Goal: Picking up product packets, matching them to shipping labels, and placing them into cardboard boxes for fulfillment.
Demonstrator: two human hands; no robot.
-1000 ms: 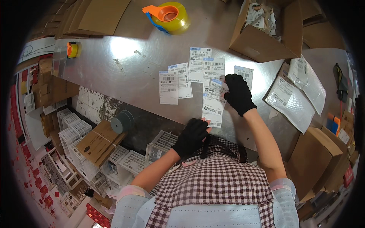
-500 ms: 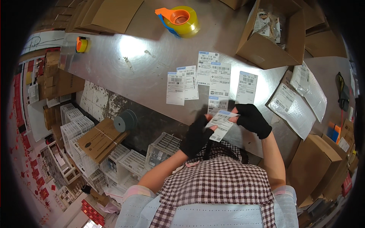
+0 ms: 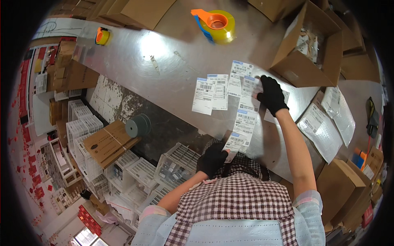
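My left grip (image 3: 213, 161) is pinching the lower left edge of the near label (image 3: 239, 142), which slants upward from the fingertips and overlaps the desk (image 3: 164, 82) edge. Just above it, partly under its top end, lies the middle label (image 3: 245, 123). The upper label (image 3: 248, 95) continues the column away from me.

My right grip (image 3: 271, 93) sits at that upper label's right side, its bent fingertips touching the edge; I cannot tell whether they pinch the paper or only press on it. A half-hidden label (image 3: 269, 118) shows beneath that hand.

To the left of the column I have a pair of overlapping labels (image 3: 203, 98) lying flat, well apart from both hands. Farther off stands the yellow tape roll (image 3: 226, 33), with the open carton (image 3: 305, 69) and silvery mailers (image 3: 321, 131) to the right.
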